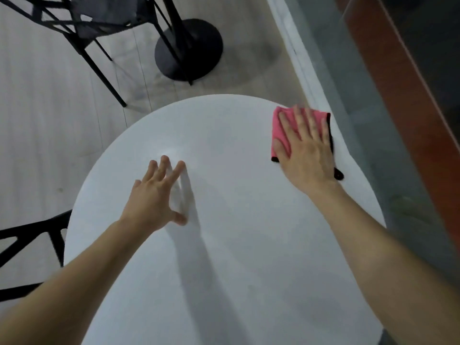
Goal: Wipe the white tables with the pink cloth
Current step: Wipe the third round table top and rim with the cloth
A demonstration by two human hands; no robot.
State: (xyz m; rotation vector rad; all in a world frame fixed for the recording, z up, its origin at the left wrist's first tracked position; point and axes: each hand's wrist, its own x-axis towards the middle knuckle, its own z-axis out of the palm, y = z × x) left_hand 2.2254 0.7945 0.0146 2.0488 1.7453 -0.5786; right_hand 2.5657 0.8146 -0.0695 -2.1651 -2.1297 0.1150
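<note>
A round white table [224,245] fills the middle of the head view. A folded pink cloth [280,128] with a dark edge lies at the table's far right rim. My right hand [306,150] presses flat on the cloth, fingers spread, covering most of it. Over the table's middle left, my left hand [156,195] has its fingers apart and holds nothing; its fingertips look close to the surface.
A black chair [82,28] and a black round table base [189,49] stand on the pale floor beyond the table. Another black chair [32,242] sits at the left. A white ledge [306,63] and a glass wall [373,95] run along the right.
</note>
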